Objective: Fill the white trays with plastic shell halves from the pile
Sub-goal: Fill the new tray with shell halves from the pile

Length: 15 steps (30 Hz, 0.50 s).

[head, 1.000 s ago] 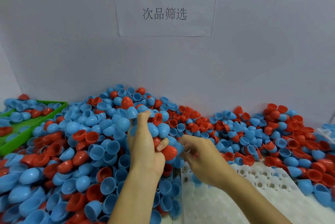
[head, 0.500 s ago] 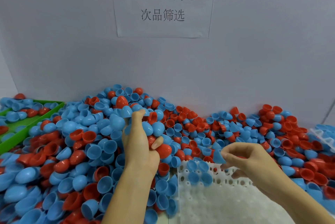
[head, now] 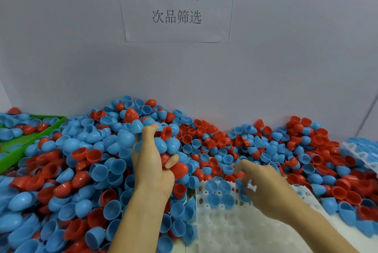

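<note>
Here the right hand (head: 266,187) pinches a blue shell half (head: 242,188) over the white tray (head: 235,230): seat it open side up. The left hand (head: 153,162) clutches several shells.

Even, soft light w/ faint shadows; right hand (head: 266,187) motion-blurred, edges warped.

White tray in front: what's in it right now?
The white tray holds four blue shell halves in its far-left pockets, open side up. The right hand pinches another blue half over the next pocket and covers the pockets beneath it. Near pockets look empty.
</note>
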### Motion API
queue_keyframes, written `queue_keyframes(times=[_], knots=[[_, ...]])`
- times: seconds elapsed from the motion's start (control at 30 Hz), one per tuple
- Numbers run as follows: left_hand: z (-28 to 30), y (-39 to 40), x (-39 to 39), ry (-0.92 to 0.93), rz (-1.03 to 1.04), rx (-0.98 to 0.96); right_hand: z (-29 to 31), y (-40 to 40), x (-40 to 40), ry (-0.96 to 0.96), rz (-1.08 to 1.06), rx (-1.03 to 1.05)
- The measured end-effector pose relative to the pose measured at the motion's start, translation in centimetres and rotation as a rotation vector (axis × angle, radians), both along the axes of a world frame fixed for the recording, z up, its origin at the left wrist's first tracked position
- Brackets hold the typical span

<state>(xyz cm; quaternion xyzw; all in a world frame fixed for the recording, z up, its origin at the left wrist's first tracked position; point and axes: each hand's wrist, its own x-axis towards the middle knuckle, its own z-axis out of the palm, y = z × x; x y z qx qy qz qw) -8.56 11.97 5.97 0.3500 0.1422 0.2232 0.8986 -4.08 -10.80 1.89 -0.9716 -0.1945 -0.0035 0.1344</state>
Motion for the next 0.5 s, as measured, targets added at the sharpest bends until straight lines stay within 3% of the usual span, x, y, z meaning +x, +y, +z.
queue_keyframes(times=[0.5], knots=[[-0.3, 0.2, 0.2, 0.01, 0.007, -0.035, -1.4, 0.4, 1.0, -0.011, 0.039, -0.297]])
